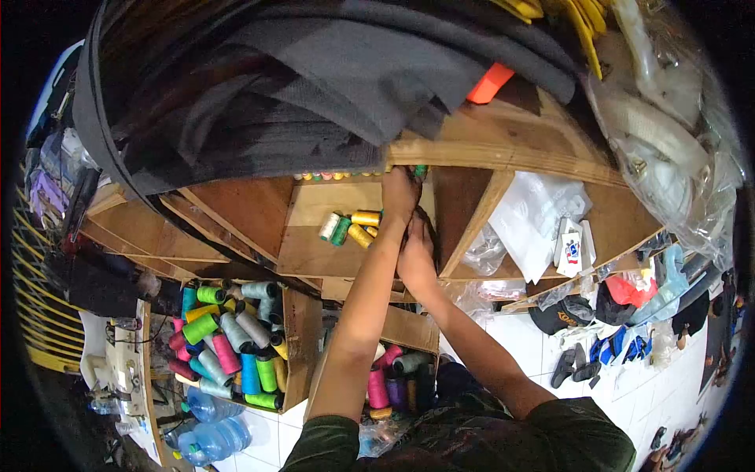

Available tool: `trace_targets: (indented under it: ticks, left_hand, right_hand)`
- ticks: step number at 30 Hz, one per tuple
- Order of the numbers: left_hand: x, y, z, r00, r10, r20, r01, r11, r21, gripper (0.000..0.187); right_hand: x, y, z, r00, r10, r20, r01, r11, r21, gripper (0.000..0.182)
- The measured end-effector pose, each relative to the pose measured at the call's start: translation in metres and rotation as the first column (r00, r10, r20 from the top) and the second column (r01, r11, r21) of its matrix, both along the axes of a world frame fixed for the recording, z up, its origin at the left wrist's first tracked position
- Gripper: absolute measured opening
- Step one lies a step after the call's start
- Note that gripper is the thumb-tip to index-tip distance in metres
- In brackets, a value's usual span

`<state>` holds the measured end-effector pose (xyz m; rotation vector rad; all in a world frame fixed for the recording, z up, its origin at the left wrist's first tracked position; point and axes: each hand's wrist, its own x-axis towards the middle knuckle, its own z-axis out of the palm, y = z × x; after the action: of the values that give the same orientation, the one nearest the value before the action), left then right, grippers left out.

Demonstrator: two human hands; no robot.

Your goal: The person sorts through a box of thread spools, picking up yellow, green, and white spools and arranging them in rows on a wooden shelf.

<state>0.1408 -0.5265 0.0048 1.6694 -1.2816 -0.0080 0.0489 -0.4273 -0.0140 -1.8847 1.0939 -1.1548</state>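
Both my arms reach into a wooden shelf compartment (314,250). My left hand (399,193) is deep inside at the upper right, its fingers mostly hidden, with a green spool (421,170) right beside it. Lower and closer to the front edge, my right hand (417,250) is bent near the compartment's right side, beside a dark shape; I cannot tell what it holds. On the compartment floor, left of my left wrist, lie a white spool (330,226), a green thread spool (340,231) and several yellow spools (365,218). More small spools line the back.
Dark fabric (314,79) drapes over the shelf top. The right compartment holds plastic bags (535,224) and a small white box (573,248). Below stand a box of colourful thread cones (236,338) and a second box with cones (385,377). Large water bottles (212,440) lie at lower left.
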Motion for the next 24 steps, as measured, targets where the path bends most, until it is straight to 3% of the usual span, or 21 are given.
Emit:
trace_targets:
  ticks: [4,7,13,16,19,22,24]
  left_hand:
    - [0.001,-0.005,-0.011,0.999,0.044,-0.002,-0.043,0.996,0.081,0.016]
    - [0.003,-0.012,-0.018,0.995,0.082,0.056,-0.084,0.996,0.035,0.015]
    - [0.004,-0.011,-0.014,1.0,0.019,0.008,-0.019,1.0,0.021,0.015]
    - [0.004,-0.011,-0.011,1.0,0.012,-0.018,-0.011,0.999,0.032,0.016]
    - [0.002,-0.003,0.0,1.0,0.027,0.009,-0.027,0.999,-0.029,0.017]
    - [-0.003,0.006,0.008,0.999,0.035,0.023,-0.034,0.998,-0.043,0.017]
    - [-0.006,0.006,0.011,0.999,0.041,-0.018,-0.04,0.997,0.06,0.018]
  right_hand:
    - [-0.003,0.006,0.012,0.996,0.012,-0.087,-0.011,1.0,0.007,0.056]
    - [0.0,0.002,0.004,0.999,-0.017,-0.045,0.016,1.0,-0.015,0.059]
    - [-0.001,0.003,0.004,0.991,-0.039,-0.128,0.026,0.994,-0.105,0.067]
    - [-0.001,0.006,0.01,0.998,-0.015,-0.059,0.015,1.0,-0.01,0.069]
    - [0.002,0.001,-0.002,1.0,-0.004,0.024,0.006,0.998,-0.067,0.069]
    - [-0.002,0.005,0.005,0.996,-0.018,-0.093,0.016,1.0,-0.024,0.069]
    - [-0.002,0.005,0.003,0.999,-0.013,-0.048,0.008,0.996,-0.086,0.069]
